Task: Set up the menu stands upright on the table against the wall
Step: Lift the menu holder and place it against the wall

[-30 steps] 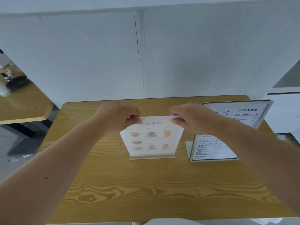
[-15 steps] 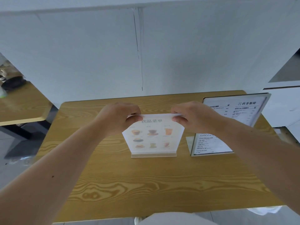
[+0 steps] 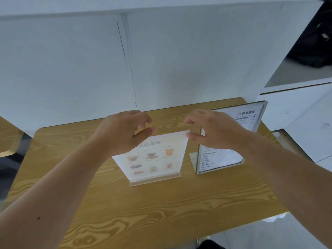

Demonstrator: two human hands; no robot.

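Note:
A small drinks menu stand (image 3: 152, 159) with pictures of cups stands upright in its clear base near the middle of the wooden table (image 3: 161, 203). My left hand (image 3: 122, 133) hovers at its top left corner with thumb and fingers spread, and it hides that corner. At the top right corner is my right hand (image 3: 213, 130), fingers apart, its thumb tip just touching the card's edge. A larger framed text menu stand (image 3: 249, 115) is upright to the right, partly behind my right hand.
The white wall (image 3: 161, 60) runs along the table's far edge, a short way behind both stands. A white counter (image 3: 296, 108) with a black bag (image 3: 314, 47) adjoins on the right. Another wooden table (image 3: 7, 141) is at the left.
Both hands pinched the drinks menu's top corners before; now the fingers have spread and lifted off. The stand stays upright. The view has swung left and tilted.

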